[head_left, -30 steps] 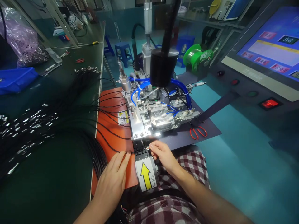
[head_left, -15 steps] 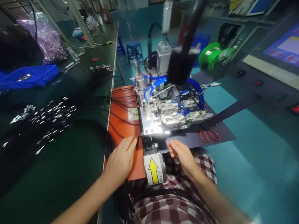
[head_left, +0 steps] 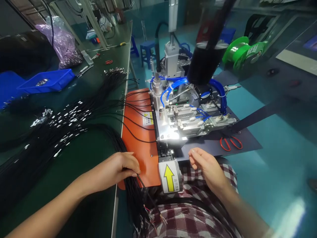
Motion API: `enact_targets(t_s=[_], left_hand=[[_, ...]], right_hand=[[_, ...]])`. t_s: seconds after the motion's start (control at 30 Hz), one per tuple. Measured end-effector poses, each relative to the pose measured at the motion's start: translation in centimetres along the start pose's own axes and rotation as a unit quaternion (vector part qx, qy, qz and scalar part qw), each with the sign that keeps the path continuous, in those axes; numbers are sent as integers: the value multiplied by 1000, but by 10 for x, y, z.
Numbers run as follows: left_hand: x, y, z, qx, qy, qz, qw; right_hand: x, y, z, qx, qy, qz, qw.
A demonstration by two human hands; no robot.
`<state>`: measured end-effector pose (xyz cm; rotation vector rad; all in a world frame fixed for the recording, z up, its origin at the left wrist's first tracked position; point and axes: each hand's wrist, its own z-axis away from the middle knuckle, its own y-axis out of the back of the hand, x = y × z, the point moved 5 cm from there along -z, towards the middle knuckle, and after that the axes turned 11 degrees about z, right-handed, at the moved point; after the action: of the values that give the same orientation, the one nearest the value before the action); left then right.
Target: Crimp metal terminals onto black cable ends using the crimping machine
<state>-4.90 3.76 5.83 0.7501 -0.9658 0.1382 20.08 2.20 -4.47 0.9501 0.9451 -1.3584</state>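
Observation:
Near the orange plate's front, my left hand (head_left: 125, 166) pinches a black cable (head_left: 146, 187). Its loose end, with bare coloured wires, hangs down over my lap. Beside it a bundle of black cables (head_left: 131, 193) droops over the table edge. My right hand (head_left: 206, 165) is closed, thumb against curled fingers, just right of the machine's front; whatever lies between those fingertips is hidden. Between both hands is a white wheel (head_left: 170, 177) with a yellow arrow. Several black cables cross the orange plate (head_left: 138, 145) into the side of the metal machine (head_left: 188, 122).
Red-handled scissors (head_left: 230, 143) lie on the grey board to the right. A heap of black cables with shiny ends (head_left: 66, 122) covers part of the dark green table. Farther back are a blue tray (head_left: 49, 82), a pink bag (head_left: 59, 43) and a green spool (head_left: 239, 51).
My left hand has moved from the machine's edge toward me and left, and now holds a cable from the bundle. My right hand keeps its closed pose. The view has shifted slightly.

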Motion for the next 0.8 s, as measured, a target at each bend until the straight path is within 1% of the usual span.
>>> enact_targets(t_s=[0.07,0.13,0.17,0.23,0.3,0.4,0.47,0.53,0.57,0.6,0.67,0.73,0.8], left_hand=[[-5,5,-4,77,17,56,995],[-9,5,-5,159,38,81,983],[-12,3,-4,185,45,82,978],[-16,-4,-3,205,48,67,975],[-21,-10,-2,211,48,46,975],[-22,-16,-4,210,45,0,977],[-12,-21,-11,195,32,-43,979],[7,-27,-23,177,4,-68,982],[18,-31,-30,168,-12,-64,984],[28,-33,-38,161,-21,-48,986],[42,-40,-54,127,-20,16,992],[46,-44,-65,109,-8,92,990],[42,-45,-71,118,1,153,981]], right_hand=[[-6,-2,5,-16,11,9,1000],[-12,-9,12,-57,26,16,998],[-16,-13,15,-82,38,18,996],[-22,-21,20,-114,62,31,991],[-25,-25,21,-110,75,61,989],[-30,-27,20,-67,85,112,988],[-34,-27,21,-53,94,131,985],[-37,-28,23,-55,100,140,984],[-39,-28,24,-56,104,143,983],[-41,-27,25,-57,106,144,982],[-42,-25,25,-61,101,118,986],[-40,-22,24,-71,84,63,992],[-38,-21,22,-82,64,11,994]])
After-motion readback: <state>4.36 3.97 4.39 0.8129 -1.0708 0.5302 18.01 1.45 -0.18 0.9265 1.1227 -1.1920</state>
